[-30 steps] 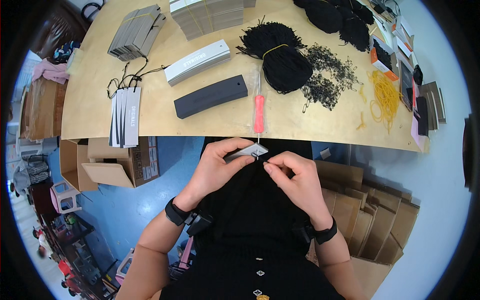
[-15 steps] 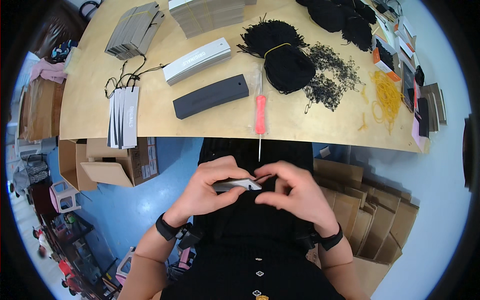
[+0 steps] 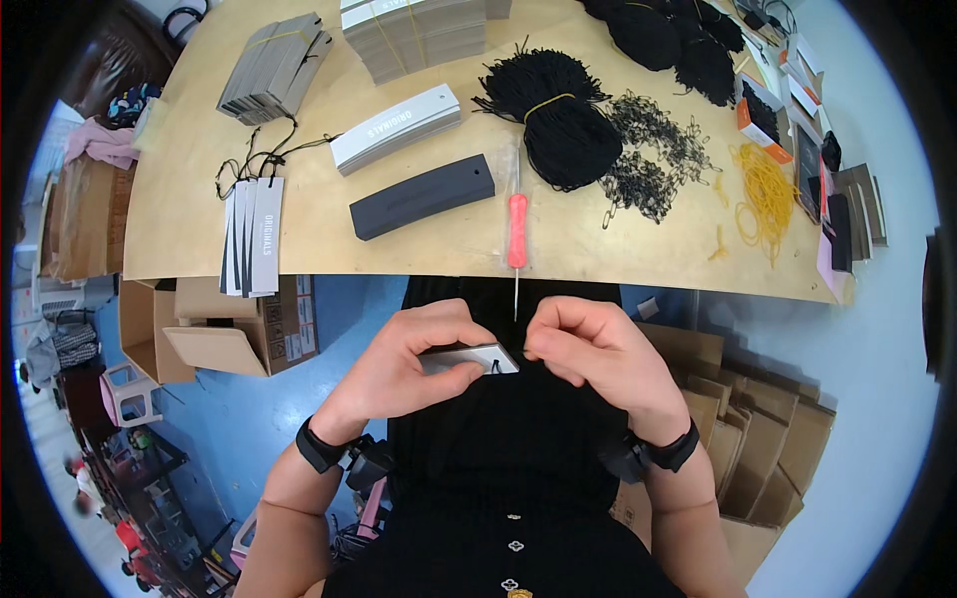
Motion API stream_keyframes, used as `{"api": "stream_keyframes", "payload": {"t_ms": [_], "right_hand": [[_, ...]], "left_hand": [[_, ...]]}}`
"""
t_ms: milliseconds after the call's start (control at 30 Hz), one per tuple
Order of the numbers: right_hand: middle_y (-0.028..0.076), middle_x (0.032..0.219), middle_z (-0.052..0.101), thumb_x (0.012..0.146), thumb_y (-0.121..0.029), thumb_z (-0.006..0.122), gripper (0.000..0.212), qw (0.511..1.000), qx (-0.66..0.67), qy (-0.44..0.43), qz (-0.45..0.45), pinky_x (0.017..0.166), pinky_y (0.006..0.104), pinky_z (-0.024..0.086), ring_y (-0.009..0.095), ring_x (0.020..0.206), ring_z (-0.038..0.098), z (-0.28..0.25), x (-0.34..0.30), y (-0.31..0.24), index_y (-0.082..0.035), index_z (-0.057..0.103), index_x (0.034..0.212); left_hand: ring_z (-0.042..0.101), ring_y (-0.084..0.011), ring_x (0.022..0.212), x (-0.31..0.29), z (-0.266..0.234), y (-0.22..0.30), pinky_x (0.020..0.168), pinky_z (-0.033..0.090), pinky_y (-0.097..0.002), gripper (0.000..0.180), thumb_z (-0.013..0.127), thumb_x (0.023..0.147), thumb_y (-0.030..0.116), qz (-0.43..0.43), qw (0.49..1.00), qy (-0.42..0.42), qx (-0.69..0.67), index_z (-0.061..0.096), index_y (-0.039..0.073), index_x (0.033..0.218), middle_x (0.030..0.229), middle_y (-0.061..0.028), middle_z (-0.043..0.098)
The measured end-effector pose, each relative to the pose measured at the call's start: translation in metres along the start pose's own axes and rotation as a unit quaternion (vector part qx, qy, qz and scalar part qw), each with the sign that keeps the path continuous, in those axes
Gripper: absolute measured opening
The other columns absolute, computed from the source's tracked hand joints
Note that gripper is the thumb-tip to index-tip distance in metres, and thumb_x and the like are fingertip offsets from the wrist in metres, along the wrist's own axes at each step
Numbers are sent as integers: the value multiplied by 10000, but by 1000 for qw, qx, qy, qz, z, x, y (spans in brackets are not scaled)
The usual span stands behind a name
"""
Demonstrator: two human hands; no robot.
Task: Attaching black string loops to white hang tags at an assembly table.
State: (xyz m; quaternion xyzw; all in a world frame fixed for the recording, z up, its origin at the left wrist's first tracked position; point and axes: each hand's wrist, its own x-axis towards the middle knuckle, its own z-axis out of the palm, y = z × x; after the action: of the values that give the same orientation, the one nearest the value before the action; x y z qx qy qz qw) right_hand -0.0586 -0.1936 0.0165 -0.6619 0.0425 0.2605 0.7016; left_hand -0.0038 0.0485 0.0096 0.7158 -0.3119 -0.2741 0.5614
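Observation:
My left hand (image 3: 399, 364) grips a pale hang tag (image 3: 477, 357) between thumb and fingers, over my lap below the table edge. Whether more than one tag is in the grip I cannot tell. A short piece of black cord (image 3: 496, 367) shows at the tag's hole. Just right of the tag's end, my right hand (image 3: 608, 349) is closed in a pinch, with a dark bit of cord at its fingertips. Beyond both hands, a red-handled hook tool (image 3: 517, 229) lies with its metal tip past the table edge.
On the table (image 3: 319, 239) are white tags (image 3: 394, 130), a dark tag stack (image 3: 424, 196), corded tags (image 3: 261, 239), a black cord bundle (image 3: 568, 140), black pins (image 3: 653, 164) and yellow rubber bands (image 3: 766, 204). Cardboard boxes (image 3: 239, 329) stand low left; flat cardboard (image 3: 768, 448) leans right.
My right hand has gone from thumb and fingers spread apart to a pinch and lifted slightly beside the tag. My left hand keeps its hold, with the tag tilted a little differently.

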Motion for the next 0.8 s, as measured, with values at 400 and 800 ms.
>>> {"api": "stream_keyframes", "payload": {"t_ms": [400,800], "right_hand": [[62,724,590,814,-192,798,191,971,-209,66,-94,547,285,427,148,599,568,15,-10,6,-62,749,944],[13,776,517,929,-104,597,95,903,406,11,-139,575,254,345,77,564,422,-13,-12,30,-26,604,873]], "left_hand": [[556,-103,976,-1,0,-2,882,443,-249,240,645,890,-50,-89,976,-11,-198,648,3,1124,1028,-26,547],[620,-119,962,-13,-5,16,877,485,-265,340,694,872,-24,-136,953,43,-267,655,1,1209,1066,-53,661]]}}
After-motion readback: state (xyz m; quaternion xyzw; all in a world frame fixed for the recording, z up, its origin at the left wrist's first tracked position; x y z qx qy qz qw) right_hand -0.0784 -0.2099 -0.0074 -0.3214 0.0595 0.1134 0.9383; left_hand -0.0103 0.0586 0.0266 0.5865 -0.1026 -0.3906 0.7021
